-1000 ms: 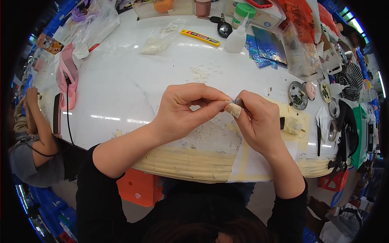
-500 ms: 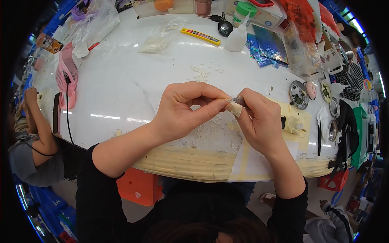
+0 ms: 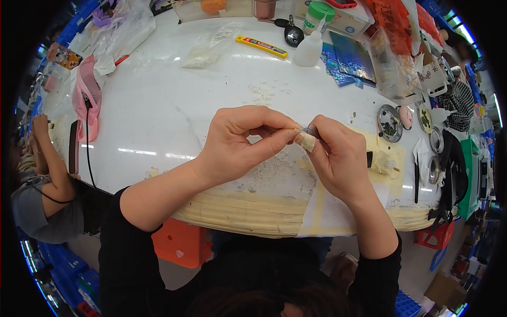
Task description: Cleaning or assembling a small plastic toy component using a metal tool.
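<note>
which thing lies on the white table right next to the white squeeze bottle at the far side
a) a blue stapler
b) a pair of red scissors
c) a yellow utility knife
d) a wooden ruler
c: the yellow utility knife lies flat on the white table just left of the white squeeze bottle, far beyond the left hand and right hand.
</note>
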`<action>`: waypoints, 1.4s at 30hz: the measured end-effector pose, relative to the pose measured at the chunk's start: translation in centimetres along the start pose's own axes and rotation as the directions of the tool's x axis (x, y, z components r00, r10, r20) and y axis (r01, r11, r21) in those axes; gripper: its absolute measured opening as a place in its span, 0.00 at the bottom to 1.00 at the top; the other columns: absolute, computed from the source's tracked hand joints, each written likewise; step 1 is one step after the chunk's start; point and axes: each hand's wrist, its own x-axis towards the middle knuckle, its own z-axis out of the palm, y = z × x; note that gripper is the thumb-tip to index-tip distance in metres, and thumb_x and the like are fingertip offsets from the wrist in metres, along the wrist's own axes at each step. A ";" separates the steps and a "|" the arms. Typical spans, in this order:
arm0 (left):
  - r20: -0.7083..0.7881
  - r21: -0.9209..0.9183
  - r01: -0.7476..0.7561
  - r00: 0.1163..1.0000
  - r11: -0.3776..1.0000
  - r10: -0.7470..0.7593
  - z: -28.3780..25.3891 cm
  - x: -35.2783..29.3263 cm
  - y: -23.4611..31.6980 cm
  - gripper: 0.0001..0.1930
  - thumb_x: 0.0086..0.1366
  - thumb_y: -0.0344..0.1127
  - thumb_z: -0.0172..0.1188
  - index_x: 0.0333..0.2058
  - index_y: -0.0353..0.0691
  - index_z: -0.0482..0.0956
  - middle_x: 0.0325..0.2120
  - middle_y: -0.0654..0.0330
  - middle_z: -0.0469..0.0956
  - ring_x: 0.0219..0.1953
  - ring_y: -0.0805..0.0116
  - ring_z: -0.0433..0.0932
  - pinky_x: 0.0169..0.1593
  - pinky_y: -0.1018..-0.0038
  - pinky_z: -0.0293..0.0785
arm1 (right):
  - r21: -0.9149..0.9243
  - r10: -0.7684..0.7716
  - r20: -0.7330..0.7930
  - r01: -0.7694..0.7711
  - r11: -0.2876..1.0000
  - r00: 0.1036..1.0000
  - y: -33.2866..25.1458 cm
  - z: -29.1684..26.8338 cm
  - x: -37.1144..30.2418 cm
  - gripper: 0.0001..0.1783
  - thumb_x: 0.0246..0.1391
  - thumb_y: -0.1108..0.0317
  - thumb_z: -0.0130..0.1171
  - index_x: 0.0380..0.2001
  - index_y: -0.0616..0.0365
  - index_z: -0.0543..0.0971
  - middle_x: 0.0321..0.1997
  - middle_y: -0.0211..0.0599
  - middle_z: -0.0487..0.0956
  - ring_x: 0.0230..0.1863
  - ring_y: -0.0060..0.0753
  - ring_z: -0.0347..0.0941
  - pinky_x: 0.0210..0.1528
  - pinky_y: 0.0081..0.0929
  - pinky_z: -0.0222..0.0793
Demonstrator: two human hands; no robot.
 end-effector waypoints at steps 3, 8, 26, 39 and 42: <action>0.002 0.011 -0.005 1.000 1.000 0.005 0.0 0.1 0.0 0.07 0.63 0.23 0.61 0.39 0.29 0.82 0.32 0.55 0.82 0.34 0.73 0.81 0.39 0.78 0.78 | 0.003 0.004 0.005 -0.004 1.000 1.000 0.0 -0.1 -0.1 0.11 0.53 0.64 0.64 0.27 0.56 0.72 0.19 0.34 0.71 0.19 0.37 0.70 0.20 0.32 0.62; 0.013 0.013 -0.006 1.000 1.000 0.006 -0.1 0.1 0.1 0.07 0.63 0.23 0.61 0.40 0.29 0.82 0.33 0.56 0.82 0.34 0.73 0.81 0.38 0.79 0.78 | 0.009 -0.015 0.021 0.015 1.000 1.000 0.0 -0.1 -0.1 0.10 0.52 0.65 0.63 0.27 0.56 0.73 0.19 0.33 0.71 0.18 0.37 0.69 0.20 0.32 0.62; 0.115 -0.327 0.306 0.952 0.894 -0.283 0.3 0.2 0.4 0.05 0.67 0.28 0.59 0.37 0.32 0.79 0.30 0.56 0.83 0.33 0.71 0.83 0.37 0.76 0.81 | 0.642 0.216 0.122 -0.242 0.727 0.969 0.0 0.0 -0.2 0.05 0.56 0.75 0.55 0.35 0.63 0.78 0.20 0.21 0.67 0.23 0.11 0.58 0.26 0.14 0.54; 0.148 -0.379 0.389 0.921 0.840 -0.360 -0.2 0.4 0.7 0.07 0.67 0.33 0.60 0.36 0.35 0.79 0.28 0.56 0.83 0.30 0.70 0.83 0.34 0.78 0.79 | 0.712 0.256 0.214 -0.329 0.620 0.943 -0.3 -0.1 0.1 0.07 0.57 0.74 0.55 0.37 0.66 0.79 0.23 0.21 0.72 0.25 0.09 0.59 0.28 0.13 0.55; 0.154 -0.382 0.397 0.918 0.834 -0.366 -0.2 0.4 0.6 0.07 0.66 0.34 0.61 0.36 0.35 0.79 0.27 0.56 0.83 0.29 0.70 0.83 0.33 0.79 0.78 | 0.717 0.259 0.209 -0.328 0.615 0.943 -0.4 0.0 0.0 0.07 0.57 0.74 0.55 0.37 0.66 0.78 0.25 0.22 0.74 0.26 0.08 0.60 0.28 0.12 0.55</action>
